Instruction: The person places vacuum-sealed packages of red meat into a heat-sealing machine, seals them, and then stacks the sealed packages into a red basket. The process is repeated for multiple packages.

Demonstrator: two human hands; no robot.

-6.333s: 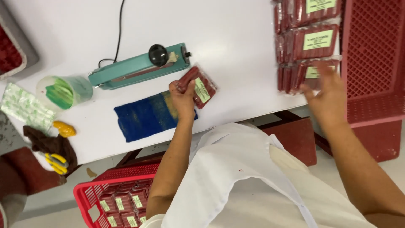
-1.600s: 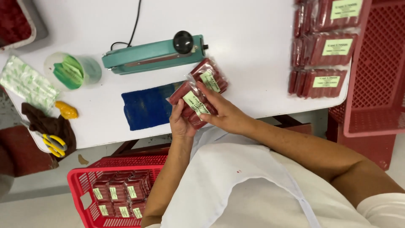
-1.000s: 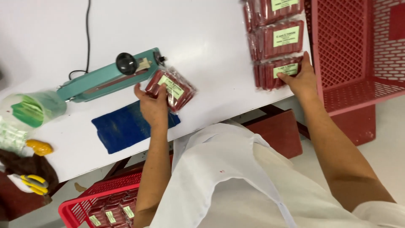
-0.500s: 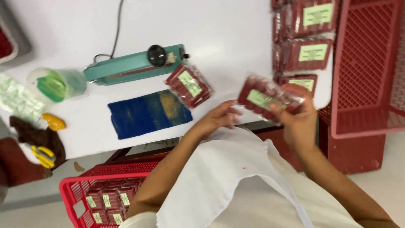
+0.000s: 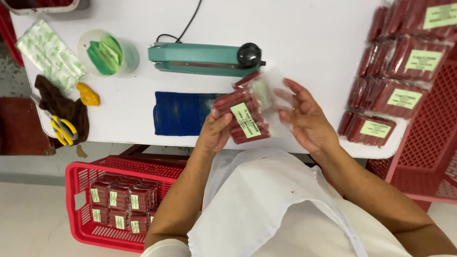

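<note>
Both hands hold a clear plastic pack of red sausage sticks [image 5: 245, 116] with a pale green label, over the front edge of the white table [image 5: 304, 33]. My left hand [image 5: 215, 131] grips the pack's lower left side. My right hand [image 5: 303, 119] has its fingers spread on the loose plastic end at the right. A second pack lies just behind it, partly hidden. A teal heat sealer [image 5: 200, 58] with a black knob stands just beyond the pack. A blue cloth [image 5: 183, 113] lies to the left of my hands.
Several labelled packs [image 5: 402, 71] are stacked at the table's right, by a red crate [image 5: 428, 162]. A red basket [image 5: 93, 200] with packs sits on the floor at lower left. A tub of green labels [image 5: 108, 51], a plastic bag [image 5: 50, 54], a brown rag and yellow scissors [image 5: 62, 129] lie at the left.
My right hand brought a pack over from the stack on the right. Now both hands hold it in front of the sealer, by the earlier pack.
</note>
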